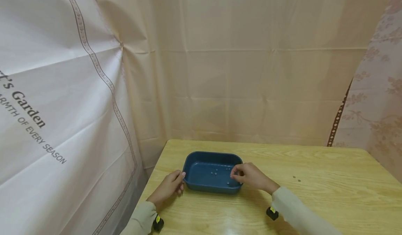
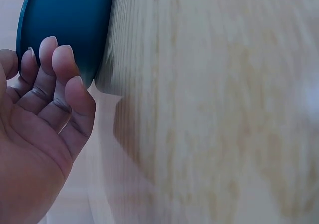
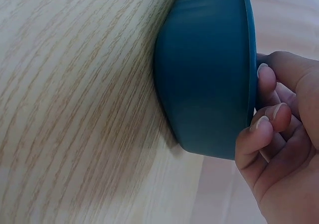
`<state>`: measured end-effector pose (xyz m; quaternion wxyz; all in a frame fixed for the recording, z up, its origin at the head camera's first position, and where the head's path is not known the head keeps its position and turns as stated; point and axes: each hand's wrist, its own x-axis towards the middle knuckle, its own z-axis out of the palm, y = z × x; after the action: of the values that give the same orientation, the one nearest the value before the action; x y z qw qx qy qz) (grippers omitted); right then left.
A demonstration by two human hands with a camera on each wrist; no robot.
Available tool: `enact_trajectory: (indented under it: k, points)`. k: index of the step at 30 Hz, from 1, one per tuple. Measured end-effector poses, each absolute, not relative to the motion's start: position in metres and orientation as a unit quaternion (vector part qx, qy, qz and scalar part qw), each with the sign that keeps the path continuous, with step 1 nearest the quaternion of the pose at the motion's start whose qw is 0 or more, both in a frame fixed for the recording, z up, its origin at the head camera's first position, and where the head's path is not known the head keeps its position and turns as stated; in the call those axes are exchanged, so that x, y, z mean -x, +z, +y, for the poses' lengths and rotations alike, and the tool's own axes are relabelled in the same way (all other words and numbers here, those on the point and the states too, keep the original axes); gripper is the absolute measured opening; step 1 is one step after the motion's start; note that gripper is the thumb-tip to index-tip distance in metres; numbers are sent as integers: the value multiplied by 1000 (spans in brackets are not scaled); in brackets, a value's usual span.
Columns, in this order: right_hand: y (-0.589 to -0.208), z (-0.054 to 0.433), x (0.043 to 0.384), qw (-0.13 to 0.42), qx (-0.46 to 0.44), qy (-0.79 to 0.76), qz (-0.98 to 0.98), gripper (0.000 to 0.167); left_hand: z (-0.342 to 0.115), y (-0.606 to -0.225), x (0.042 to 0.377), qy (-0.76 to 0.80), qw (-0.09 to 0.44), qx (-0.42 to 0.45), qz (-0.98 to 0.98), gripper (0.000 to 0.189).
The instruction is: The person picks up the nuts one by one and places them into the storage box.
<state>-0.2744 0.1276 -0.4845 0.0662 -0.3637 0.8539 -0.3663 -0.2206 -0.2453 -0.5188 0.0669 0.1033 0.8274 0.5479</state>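
Note:
A dark blue rectangular basin (image 1: 204,188) stands on the wooden table. At its left end my left hand (image 1: 169,186) grips the rim, thumb on top and the other fingers against the outer wall. In the left wrist view those fingers (image 2: 65,64) lie curled beside the basin wall (image 2: 70,15). My right hand (image 1: 251,175) reaches over the right rim, thumb and forefinger bent together inside the basin. The right wrist view has the basin wall (image 3: 204,74) hiding those tips, so I cannot tell if they hold anything. Several small metal nuts (image 1: 215,174) lie on the basin floor.
Two small metal pieces (image 1: 299,180) lie on the table (image 1: 329,200) to the right of the basin. A beige cloth (image 1: 226,71) hangs behind the table. White printed cloth (image 1: 62,123) hangs along the left, and floral cloth (image 1: 377,105) on the right.

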Motion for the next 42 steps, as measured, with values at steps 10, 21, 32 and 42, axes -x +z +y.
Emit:
enact_trajectory:
  k: [10,21,32,42]
  points:
    - [-485,130,277,73,359,-365,856,14,-244,-518,221,543,64,-106,831,48]
    - [-483,142,277,62,351,-379,854,15,-243,-517,219,531,54,-114,838,44]
    - [-482,170,280,27,333,-397,854,11,-244,-518,221,538,59,-111,834,45]
    - [-490,202,283,33,303,-393,868,15,-246,-519,220,535,65,-113,835,48]
